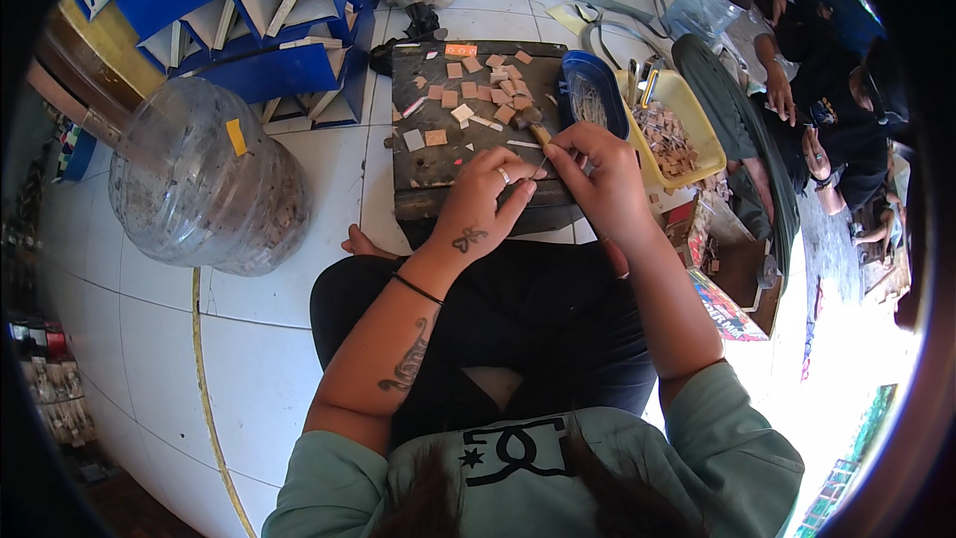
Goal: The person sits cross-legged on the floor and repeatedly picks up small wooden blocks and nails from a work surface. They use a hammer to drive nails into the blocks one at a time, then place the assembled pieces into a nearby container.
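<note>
In front of me stands a low dark work block (418, 174) with small square tan pieces (485, 93) scattered over its top. My left hand (490, 194), with a ring on it, is closed over the near edge, thumb and fingertips pinched together. Close beside it, my right hand (605, 179) is closed too, its fingertips almost meeting the left ones. A thin sliver shows between the fingertips, too small to name. A small hammer (528, 120) lies just beyond the right fingers; its handle runs toward them, and whether they touch it is unclear.
A blue tray (568, 68) of thin metal pins sits at the block's right edge. Beyond it is a yellow basin (709, 139) of small pieces and tools. A large clear plastic container (204, 179) and blue racks (244, 80) stand left. Other people sit at far right.
</note>
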The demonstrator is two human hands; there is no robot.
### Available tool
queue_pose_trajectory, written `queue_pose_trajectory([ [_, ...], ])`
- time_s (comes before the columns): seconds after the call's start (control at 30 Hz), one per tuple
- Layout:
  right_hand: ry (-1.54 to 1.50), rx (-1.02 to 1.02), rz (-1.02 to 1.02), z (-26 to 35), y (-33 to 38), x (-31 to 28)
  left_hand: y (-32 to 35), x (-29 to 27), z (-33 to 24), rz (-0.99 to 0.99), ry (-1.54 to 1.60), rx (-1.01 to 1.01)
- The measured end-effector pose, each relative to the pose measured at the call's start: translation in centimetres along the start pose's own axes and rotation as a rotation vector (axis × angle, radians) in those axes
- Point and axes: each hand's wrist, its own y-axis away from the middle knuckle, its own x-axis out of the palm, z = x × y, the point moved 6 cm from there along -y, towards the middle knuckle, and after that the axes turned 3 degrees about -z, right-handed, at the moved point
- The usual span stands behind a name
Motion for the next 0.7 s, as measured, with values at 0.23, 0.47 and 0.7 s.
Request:
queue_pose_trajectory([
  [0.23, 0.300, -0.066, -0.115, -1.3, 2.7, -0.5, 0.5, -0.7, 1.7, 0.060, -0.023, -0.153],
  [0.47, 0.453, 0.418, 0.158, -5.4, 9.7, -0.4, 0.8, 0.0, 0.7, -0.153, -0.269, -0.033],
  [0.7, -0.284, 0.555, 0.121, -3.4, 11.0, -2.3, 0.6, 0.7, 0.1, -0.249, -0.429, 0.114],
])
